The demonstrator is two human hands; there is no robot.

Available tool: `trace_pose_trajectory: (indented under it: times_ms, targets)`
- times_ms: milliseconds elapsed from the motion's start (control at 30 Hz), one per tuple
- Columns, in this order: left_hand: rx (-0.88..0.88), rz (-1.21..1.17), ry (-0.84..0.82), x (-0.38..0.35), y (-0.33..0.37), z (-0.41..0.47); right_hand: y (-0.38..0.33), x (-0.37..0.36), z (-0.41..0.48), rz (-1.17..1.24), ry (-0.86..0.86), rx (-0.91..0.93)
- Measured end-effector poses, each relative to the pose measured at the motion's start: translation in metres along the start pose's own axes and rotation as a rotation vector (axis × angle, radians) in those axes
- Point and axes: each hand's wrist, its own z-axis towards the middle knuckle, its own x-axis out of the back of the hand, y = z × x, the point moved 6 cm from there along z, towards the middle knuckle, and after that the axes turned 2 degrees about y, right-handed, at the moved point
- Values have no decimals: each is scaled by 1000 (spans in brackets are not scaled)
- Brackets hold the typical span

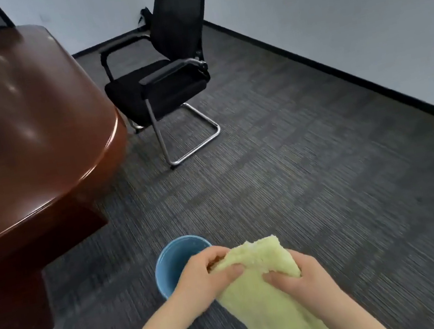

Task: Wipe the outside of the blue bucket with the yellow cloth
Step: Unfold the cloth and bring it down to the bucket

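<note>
Grey carpet runs to a white wall. On it stands the bucket (169, 264), upright, just beyond the hands. Both hands hold the cloth (262, 286) above and beside it: the left hand (203, 278) pinches the upper end, the right hand (303, 276) has fingers curled round the middle. The cloth seems clear of the bucket's wall, so wiping looks yet to begin. A table (17, 126) stands left, a chair (164, 78) beyond; neither blocks the bucket.

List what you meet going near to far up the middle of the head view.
Cloth, gripped by left hand and right hand → bucket → chair → wall. Table left out: it spans most of that depth on the left.
</note>
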Motion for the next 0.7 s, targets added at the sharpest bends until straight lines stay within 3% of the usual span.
trace_pose_trajectory:
  times_ms: [133,267,367,533,700]
  targets:
    - [75,-151,2,-18,-57,31,51,-29,31,139,-112,-27]
    - [138,-324,-43,-39,-139,79,121,-75,77,521,-237,-37]
    - [103,-307,-40,-44,-205,121,188,-109,115,747,-254,-112]
    - [58,-236,4,-51,-310,190,286,-136,193,579,-104,-120]
    - [-78,-233,33,-78,-392,251,374,-134,250,418,141,-12]
